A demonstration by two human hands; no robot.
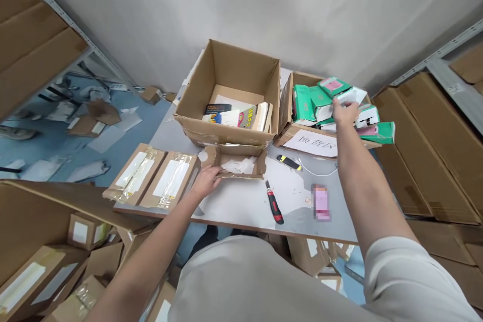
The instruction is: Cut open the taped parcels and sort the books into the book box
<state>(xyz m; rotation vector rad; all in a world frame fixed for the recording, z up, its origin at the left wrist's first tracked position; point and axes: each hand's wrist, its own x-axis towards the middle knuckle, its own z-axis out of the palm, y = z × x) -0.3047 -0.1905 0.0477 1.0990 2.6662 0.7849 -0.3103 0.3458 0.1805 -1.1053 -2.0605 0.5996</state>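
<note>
My left hand [206, 181] grips the front left corner of a small open cardboard box [241, 152], which has white paper scraps inside. My right hand [345, 112] reaches over a carton [287, 105] at the right, its fingers closed on a green and white box [350, 95]. Part of that box is behind the hand. Several more green boxes [303, 104] lie jumbled around it, some sticking out over the carton's edge. A paper sign [311, 142] with handwriting is on the carton's front.
A large open carton [196, 126] holding books [234, 116] stands behind the small box. Two taped parcels [168, 181] lie left. On the table are a red-black utility knife [274, 205], a yellow-black cutter [289, 162], a white cable [319, 173] and a blurred pink item [321, 204].
</note>
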